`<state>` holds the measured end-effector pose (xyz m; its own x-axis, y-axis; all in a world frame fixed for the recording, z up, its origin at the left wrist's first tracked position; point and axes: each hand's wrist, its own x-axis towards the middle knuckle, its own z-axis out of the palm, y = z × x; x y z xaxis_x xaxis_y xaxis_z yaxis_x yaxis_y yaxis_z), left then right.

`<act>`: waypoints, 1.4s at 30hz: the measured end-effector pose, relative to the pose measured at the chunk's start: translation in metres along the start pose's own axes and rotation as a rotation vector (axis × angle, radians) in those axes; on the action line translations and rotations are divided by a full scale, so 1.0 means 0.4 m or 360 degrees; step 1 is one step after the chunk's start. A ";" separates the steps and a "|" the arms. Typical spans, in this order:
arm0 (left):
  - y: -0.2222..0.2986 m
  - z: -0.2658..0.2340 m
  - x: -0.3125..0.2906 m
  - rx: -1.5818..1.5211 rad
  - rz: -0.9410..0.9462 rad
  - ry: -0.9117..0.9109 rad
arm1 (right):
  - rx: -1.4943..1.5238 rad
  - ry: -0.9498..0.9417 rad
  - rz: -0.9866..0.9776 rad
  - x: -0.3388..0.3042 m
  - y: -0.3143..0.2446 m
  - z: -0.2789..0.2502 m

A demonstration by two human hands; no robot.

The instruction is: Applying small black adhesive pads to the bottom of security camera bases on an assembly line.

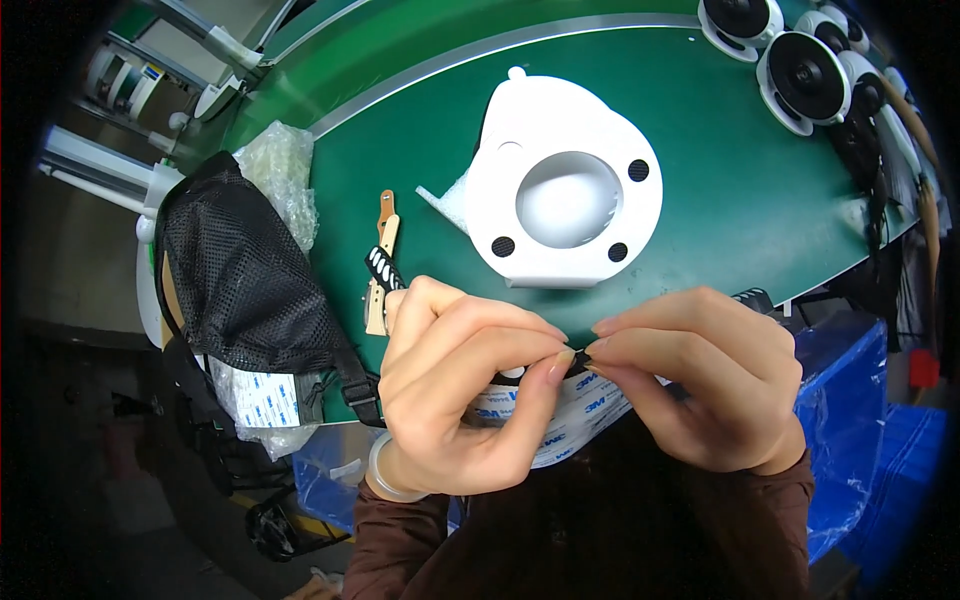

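In front of my body, my left hand (460,385) and my right hand (705,380) meet with thumbs and fingertips pinched together. Between them they grip a black adhesive strip with white liner (562,438), printed in blue on the side facing me. Black ends of what looks like the same strip stick out beyond both hands, the left one patterned with white ovals. Whether a small pad is being peeled at the fingertips is hidden. Beyond my hands lies a white rounded plastic housing (575,110) with a large round hollow and three black textured round pads on its face.
Left of the housing lie wooden-handled tools (388,225). A black mesh bag (245,270) and bubble wrap (280,175) lie at the green table's left edge. Several white-and-black round devices (805,78) stand at the far right. Blue plastic (840,420) hangs below the right edge.
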<state>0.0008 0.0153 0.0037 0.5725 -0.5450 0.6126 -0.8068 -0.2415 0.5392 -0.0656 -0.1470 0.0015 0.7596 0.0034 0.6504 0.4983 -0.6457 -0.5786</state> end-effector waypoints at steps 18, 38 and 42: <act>-0.007 0.005 -0.013 -0.0013 -0.0091 0.0026 | -0.0053 -0.0137 -0.0019 0.011 0.011 0.004; -0.047 0.019 0.007 -0.0037 -0.0283 -0.0063 | -0.0296 0.0064 -0.0062 0.176 0.038 0.022; -0.038 0.025 0.009 -0.0004 -0.0246 -0.0065 | -0.0326 0.0092 0.0132 0.178 0.008 0.026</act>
<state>0.0137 0.0092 -0.0081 0.6834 -0.5336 0.4982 -0.7092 -0.3232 0.6266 -0.0055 -0.1409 0.0408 0.7663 -0.0962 0.6352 0.3353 -0.7835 -0.5232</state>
